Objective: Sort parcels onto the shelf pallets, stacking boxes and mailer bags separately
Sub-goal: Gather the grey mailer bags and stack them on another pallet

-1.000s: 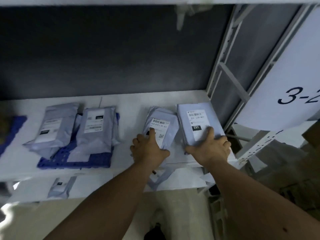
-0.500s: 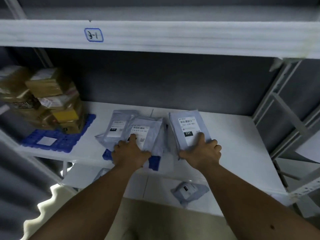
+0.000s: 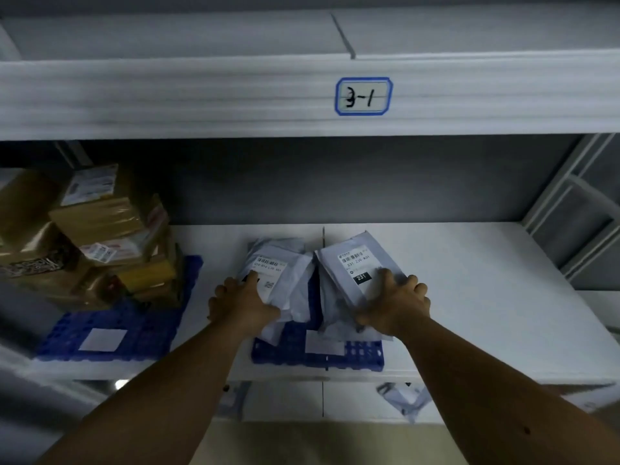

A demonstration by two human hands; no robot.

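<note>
On the shelf (image 3: 486, 297), the middle blue pallet (image 3: 302, 355) lies directly beneath both bags, whose long axes run away from the person. The left mailer bag (image 3: 285, 280) and right mailer bag (image 3: 355, 256) sit just beside each other. The left hand (image 3: 241, 305) and right hand (image 3: 394, 305) each grip a near end, fingers (image 3: 385, 280) curled over the labels. Setting them down looks like a straight drop.

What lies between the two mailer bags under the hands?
A narrow strip of blue pallet shows between the left bag and right bag, in the head view.
</note>
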